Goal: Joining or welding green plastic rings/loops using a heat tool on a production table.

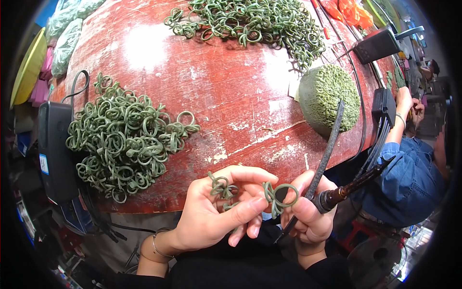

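Observation:
In front of my chest, my left hand (221, 207) curls around a small cluster of green rings (223, 188). A further green ring piece (279, 198) sits between its fingertips and my right hand (313, 212). The fingers of my right hand are wrapped round a long, dark, narrow file (329, 142) that slants up and away. The same hand also holds a dark, tapered tool (356, 185) with a brown section, pointing to the right. Part of its grip is hidden by my fingers.
A heap of green rings (130, 139) lies left on the worn red table (226, 86), another heap (260, 24) at the far side. Nearby stand a rounded container topped with green grains (332, 94), a black box (52, 149) and a cabled block (383, 103). A person in blue (409, 178) sits right.

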`<act>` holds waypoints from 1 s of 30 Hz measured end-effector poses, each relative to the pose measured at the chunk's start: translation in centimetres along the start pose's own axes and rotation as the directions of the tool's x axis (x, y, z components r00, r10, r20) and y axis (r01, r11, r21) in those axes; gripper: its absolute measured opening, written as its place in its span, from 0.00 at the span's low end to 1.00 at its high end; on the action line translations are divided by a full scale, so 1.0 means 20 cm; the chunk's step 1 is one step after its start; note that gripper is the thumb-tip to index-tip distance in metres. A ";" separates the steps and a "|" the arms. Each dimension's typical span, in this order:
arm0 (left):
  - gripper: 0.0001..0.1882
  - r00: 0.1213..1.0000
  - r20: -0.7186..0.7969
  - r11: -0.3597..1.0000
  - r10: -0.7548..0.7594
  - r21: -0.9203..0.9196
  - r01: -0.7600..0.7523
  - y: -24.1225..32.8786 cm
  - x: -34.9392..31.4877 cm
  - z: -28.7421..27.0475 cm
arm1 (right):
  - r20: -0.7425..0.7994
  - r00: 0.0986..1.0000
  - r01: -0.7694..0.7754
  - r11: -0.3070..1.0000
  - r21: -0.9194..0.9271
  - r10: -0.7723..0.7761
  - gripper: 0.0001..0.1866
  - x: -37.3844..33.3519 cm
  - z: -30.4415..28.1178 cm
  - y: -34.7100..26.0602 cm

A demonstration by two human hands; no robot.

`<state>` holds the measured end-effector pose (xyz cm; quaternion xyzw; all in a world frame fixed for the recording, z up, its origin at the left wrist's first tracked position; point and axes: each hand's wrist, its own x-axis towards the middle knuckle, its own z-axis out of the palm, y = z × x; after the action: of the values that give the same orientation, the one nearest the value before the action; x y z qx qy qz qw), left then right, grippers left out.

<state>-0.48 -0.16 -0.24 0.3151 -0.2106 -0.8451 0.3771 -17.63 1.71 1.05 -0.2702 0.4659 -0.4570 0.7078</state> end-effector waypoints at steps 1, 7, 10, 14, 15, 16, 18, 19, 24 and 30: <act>0.15 1.000 -0.001 1.000 0.000 -0.001 0.000 0.00 0.00 0.00 | -0.004 1.000 0.002 1.000 -0.001 -0.002 0.10 0.00 0.00 0.01; 0.14 1.000 0.016 1.000 -0.005 0.009 0.005 0.01 -0.01 0.01 | -0.035 0.999 0.004 0.999 -0.038 -0.005 0.10 0.00 0.00 0.00; 0.13 1.000 -0.009 1.000 -0.017 0.023 0.017 0.01 -0.01 0.01 | -0.030 0.999 -0.020 0.999 -0.035 0.019 0.09 0.01 0.00 -0.01; 0.13 1.000 0.015 1.000 -0.009 0.028 0.008 0.01 0.00 0.00 | -0.049 0.998 -0.049 0.998 -0.046 0.047 0.09 0.02 0.01 -0.02; 0.13 1.000 0.022 1.000 -0.010 0.028 0.010 0.02 0.00 0.00 | -0.051 0.998 -0.046 0.998 -0.049 0.043 0.09 0.02 0.01 -0.03; 0.13 1.000 0.027 1.000 -0.007 0.027 0.007 0.02 0.00 0.01 | -0.045 0.998 -0.046 0.998 -0.049 0.044 0.09 0.02 0.01 -0.03; 0.14 0.999 0.023 1.000 -0.030 -0.003 0.030 0.03 0.01 0.00 | -0.035 0.999 -0.035 0.998 -0.058 0.033 0.09 0.03 0.01 -0.04; 0.14 0.999 0.032 1.000 -0.020 -0.003 0.020 0.03 0.01 -0.01 | -0.063 0.997 -0.043 0.996 -0.082 0.038 0.09 0.03 0.03 -0.04; 0.14 1.000 -0.007 0.980 0.027 -0.199 -0.028 0.00 0.02 -0.06 | -0.100 0.993 0.022 0.913 -0.408 -0.069 0.12 0.13 0.06 -0.19; 0.14 0.984 0.058 0.953 0.166 -0.267 -0.145 -0.01 0.03 -0.12 | -0.118 0.978 0.068 0.794 -0.604 -0.174 0.15 0.36 0.10 -0.37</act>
<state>0.73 -0.78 -2.36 0.2109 -0.1362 -0.8451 0.4719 -17.70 -8.11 4.81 -0.4692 0.6255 -0.3528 0.5140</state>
